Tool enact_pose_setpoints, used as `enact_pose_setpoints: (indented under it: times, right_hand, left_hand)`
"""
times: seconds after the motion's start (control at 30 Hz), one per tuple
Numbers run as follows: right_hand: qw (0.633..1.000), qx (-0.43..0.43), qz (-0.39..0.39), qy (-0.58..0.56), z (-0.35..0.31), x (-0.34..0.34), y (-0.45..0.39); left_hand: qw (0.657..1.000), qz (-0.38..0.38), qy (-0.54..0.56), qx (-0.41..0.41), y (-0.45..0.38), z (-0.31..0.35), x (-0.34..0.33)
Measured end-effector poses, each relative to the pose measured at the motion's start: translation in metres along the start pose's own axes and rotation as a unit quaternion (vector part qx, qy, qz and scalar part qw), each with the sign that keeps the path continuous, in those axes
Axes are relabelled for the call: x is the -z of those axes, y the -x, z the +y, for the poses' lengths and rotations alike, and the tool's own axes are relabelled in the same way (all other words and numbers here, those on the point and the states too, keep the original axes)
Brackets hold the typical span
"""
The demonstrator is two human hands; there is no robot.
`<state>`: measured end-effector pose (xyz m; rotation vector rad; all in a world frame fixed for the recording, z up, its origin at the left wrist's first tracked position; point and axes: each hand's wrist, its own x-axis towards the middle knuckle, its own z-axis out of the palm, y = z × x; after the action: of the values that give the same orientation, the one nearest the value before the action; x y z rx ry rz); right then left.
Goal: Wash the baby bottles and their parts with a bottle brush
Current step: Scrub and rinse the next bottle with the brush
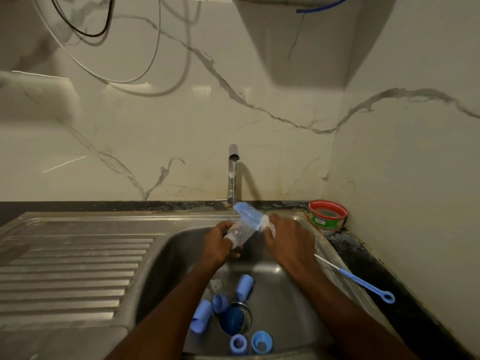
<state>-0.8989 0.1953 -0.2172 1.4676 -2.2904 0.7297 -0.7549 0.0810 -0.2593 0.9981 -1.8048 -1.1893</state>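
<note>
Blue plastic caps (pixel 253 342) below hands gripping clear bottle (pixel 240 233).

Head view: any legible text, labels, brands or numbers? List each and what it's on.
None legible.
Round tub with red rim on the counter corner: its green and red label carries print, too blurred to read.
Baby bottle, bottle brush, blue parts in the sink: no text visible.

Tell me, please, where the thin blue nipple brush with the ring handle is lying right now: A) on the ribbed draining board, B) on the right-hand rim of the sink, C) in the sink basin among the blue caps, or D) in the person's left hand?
B: the thin brush lies across the sink's right rim, touched by neither hand.
</note>
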Motion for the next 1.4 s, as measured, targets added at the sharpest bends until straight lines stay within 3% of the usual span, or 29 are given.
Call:
enact_pose_setpoints:
  times: [0.1,0.2,0.3,0.53,0.7,0.9,1.0,1.1,1.27,1.4]
  right_hand:
    - [0.999,-0.029,0.004,0.032,0.006,0.002,-0.001]
    - [0.999,0.008,-0.038,0.018,0.001,-0.003,0.007]
    - [0.998,0.052,-0.030,0.008,-0.003,-0.007,0.009]
    - [0.999,-0.041,-0.005,0.017,0.008,0.000,0.002]
    - [0.998,0.047,-0.049,0.016,-0.005,-0.012,0.013]
    - [0.997,-0.049,-0.036,0.036,0.013,-0.003,-0.001]
    - [0.998,0.004,-0.053,0.031,0.004,-0.009,0.006]
    - [0.997,0.054,-0.041,0.020,-0.001,-0.010,0.010]
    - [0.995,-0.070,-0.056,0.032,0.013,0.000,0.001]
    - [0.997,-0.055,-0.060,0.013,0.004,-0.002,0.005]
  left_hand:
    - [0.999,-0.033,0.036,0.019,0.003,0.005,-0.001]
    - [0.999,0.006,-0.029,-0.030,0.001,0.000,0.000]
    - [0.998,0.043,-0.029,-0.038,-0.005,-0.006,0.004]
    - [0.999,0.045,0.029,-0.006,-0.013,-0.007,-0.004]
    - [0.995,0.077,-0.025,0.060,-0.015,-0.019,-0.002]
    - [0.998,-0.012,0.037,0.054,-0.006,-0.011,-0.002]
    - [0.992,-0.057,0.074,0.084,0.001,-0.012,-0.004]
    - [0.996,-0.051,0.062,0.048,0.000,-0.016,-0.004]
    - [0.999,-0.030,0.029,-0.034,-0.001,-0.006,-0.002]
    - [0.998,0.026,0.057,0.019,-0.009,-0.011,-0.005]
